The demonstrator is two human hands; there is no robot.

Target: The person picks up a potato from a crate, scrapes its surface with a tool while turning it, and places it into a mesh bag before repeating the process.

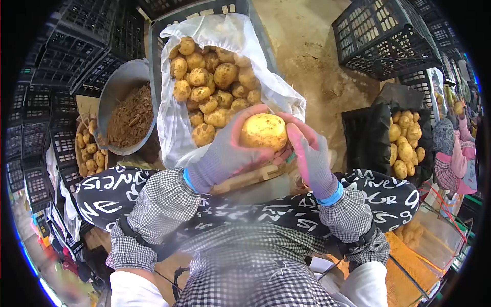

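A large yellow potato (pixel 263 132) is held up in front of my lap. My left hand (pixel 225 148), in a grey and pink glove with a blue cuff, wraps round its left side and underside. My right hand (pixel 311 153), gloved the same way, touches the potato's right side with its thumb and fingers. Just beyond my hands, a crate (pixel 267 46) lined with a white sheet (pixel 243 33) holds many soil-marked potatoes (pixel 225 75).
A grey tub (pixel 110 97) of brown soil (pixel 130 116) stands left of the crate, with more potatoes (pixel 91 153) beside it. At right are a black-lined crate of potatoes (pixel 405 143) and a black crate (pixel 383 38). Another person (pixel 455 153) sits at far right. Stacked crates (pixel 76 41) stand at left.
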